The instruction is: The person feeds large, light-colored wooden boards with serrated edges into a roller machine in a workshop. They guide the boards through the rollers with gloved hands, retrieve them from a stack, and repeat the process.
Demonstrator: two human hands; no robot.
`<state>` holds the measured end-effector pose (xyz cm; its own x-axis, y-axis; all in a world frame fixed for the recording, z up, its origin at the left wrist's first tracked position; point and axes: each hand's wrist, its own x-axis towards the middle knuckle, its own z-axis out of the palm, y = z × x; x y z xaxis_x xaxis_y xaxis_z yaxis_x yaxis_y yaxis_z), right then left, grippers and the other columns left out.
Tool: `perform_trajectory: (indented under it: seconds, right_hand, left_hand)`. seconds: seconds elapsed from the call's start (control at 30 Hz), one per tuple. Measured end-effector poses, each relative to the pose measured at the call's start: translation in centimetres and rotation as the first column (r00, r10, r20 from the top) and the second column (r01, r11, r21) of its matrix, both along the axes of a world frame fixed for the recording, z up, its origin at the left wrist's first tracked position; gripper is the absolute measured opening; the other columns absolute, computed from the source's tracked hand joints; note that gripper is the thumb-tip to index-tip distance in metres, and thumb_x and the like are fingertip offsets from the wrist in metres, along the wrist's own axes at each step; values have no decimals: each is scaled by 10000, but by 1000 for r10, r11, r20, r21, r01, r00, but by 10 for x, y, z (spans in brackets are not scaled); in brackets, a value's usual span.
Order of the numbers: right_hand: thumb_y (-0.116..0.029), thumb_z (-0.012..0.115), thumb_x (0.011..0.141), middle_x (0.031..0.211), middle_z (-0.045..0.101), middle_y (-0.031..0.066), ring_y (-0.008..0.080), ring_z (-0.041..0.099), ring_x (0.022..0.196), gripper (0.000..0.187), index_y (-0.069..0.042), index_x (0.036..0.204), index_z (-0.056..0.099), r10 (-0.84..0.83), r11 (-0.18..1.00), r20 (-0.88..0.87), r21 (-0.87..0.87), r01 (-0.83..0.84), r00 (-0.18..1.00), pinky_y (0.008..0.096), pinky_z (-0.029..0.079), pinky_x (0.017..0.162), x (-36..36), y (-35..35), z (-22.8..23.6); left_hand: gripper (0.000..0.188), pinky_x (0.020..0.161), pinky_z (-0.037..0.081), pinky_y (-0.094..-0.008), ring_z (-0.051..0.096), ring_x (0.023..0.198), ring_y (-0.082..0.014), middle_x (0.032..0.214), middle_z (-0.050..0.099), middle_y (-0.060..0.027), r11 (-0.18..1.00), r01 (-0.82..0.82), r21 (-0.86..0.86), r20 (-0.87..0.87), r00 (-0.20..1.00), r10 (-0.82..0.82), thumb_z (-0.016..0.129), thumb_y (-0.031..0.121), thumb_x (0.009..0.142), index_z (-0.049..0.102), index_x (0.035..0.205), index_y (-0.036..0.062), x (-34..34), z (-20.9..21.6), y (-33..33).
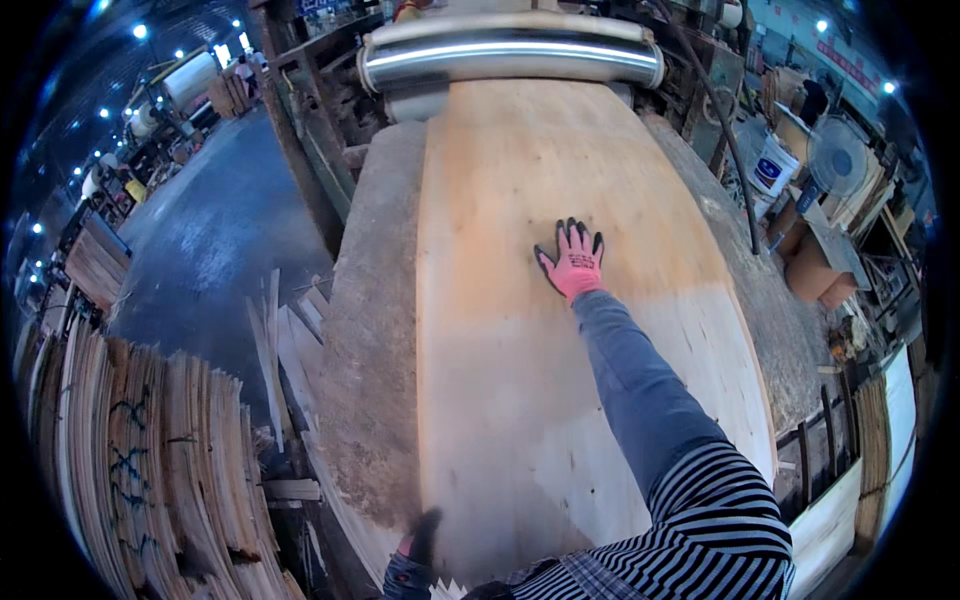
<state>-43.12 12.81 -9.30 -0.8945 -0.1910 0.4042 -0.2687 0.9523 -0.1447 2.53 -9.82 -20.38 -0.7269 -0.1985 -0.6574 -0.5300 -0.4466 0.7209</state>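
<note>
Far to my left stands a stack of thin veneer sheets (150, 470) on edge, with loose offcuts (285, 340) between it and the bench. My left hand (420, 540), gloved in pink and black, sits low at the near left edge of the plywood sheet (500, 380); it is blurred, so I cannot tell whether it grips that edge or only rests there. The sheet runs away from me toward a shiny metal roller (510, 55), with a rough grey bench surface (370, 330) bare along its left side. My right arm reaches straight out, and my right hand (573, 262) lies flat on the sheet, fingers spread, palm down. Right of it, the sheet's edge curves past a dusty strip, with a fan (838, 160) and buckets well beyond.
</note>
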Motion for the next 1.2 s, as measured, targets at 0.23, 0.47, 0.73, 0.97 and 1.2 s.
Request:
perform_trajectory:
  seconds: [0.23,0.47,0.73,0.97,1.2]
  right_hand:
    - [-430,472,761,1257,314,183,319,252,1194,639,-35,1239,314,534,845,110,-33,-534,838,469,132,997,221,0,40]
    - [-458,665,574,1293,223,249,407,182,1207,939,-17,1275,222,652,744,477,-258,-616,589,484,155,989,424,107,-16]
    - [-278,441,797,1069,497,230,362,508,950,450,55,1099,446,365,760,-75,-552,-344,928,390,389,848,470,118,73]
    - [-209,590,662,1025,518,190,344,512,918,428,-9,1032,510,324,926,35,-216,-309,946,390,417,792,395,77,112]
    - [-172,583,696,1034,529,132,286,523,914,385,-51,1054,508,267,905,-118,-311,-291,956,350,427,768,254,45,96]
  left_hand:
    - [445,766,442,-344,544,918,-286,1025,541,-186,323,48,-945,-63,944,-324,546,159,786,398,1192,52,-3,60,16]
    - [553,850,392,-295,486,986,-196,1085,493,-130,837,327,-439,-521,666,-534,557,144,796,274,1251,7,-36,193,50]
    - [482,932,312,-308,396,1105,-211,1240,378,-136,875,466,135,-836,527,-151,423,191,864,253,1263,-19,-27,213,82]
    - [731,962,260,-428,271,1170,-390,1249,283,-280,305,172,-937,31,909,-416,562,256,679,222,1253,-42,3,19,49]
    - [469,890,367,-319,470,1051,-247,1175,445,-185,714,5,-700,-191,962,-194,524,174,798,365,1197,-12,-6,99,43]
